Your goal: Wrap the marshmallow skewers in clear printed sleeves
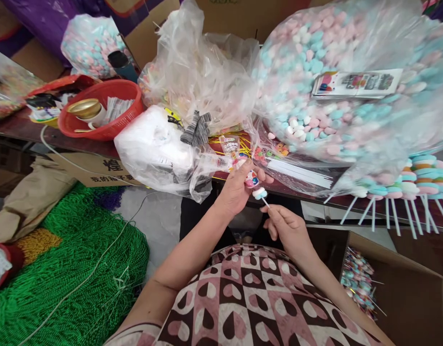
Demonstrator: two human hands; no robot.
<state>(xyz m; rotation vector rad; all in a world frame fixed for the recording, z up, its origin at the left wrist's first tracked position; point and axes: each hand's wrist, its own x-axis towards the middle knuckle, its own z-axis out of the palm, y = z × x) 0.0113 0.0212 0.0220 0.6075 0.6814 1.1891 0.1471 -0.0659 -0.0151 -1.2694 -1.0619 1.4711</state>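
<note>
The tight spot is right between your hands: the small blue-and-white marshmallow (259,193) sits on the upper end of a white stick (266,202), just below the printed wrapper (252,179), in front of your body near the table edge. Whether the candy touches the wrapper's lower edge, you cannot tell from here. If the stick tilts against that edge, the soft candy could catch and crumple the film, or slide along the stick. Too hard a squeeze from above could dent it. Both hands are out over your lap, so a loosened pinch could drop the stick past the table. The loose clear plastic bag (201,180) beside your left wrist could snag on it, and a sweep to the right could knock the row of loaded sticks (405,190) overhanging the edge.

Your left forearm reaches up and inward, and the left hand (239,190) is bent in, thumb and fingers closed on the wrapper, with some fingers spread out to the right. Your right forearm comes in lower, elbow by your side; the right hand (286,225) is nearly closed, thumb and forefinger pinching the stick below the candy, the other fingers curled loosely. The stick leans a little, its top toward your left hand
</note>
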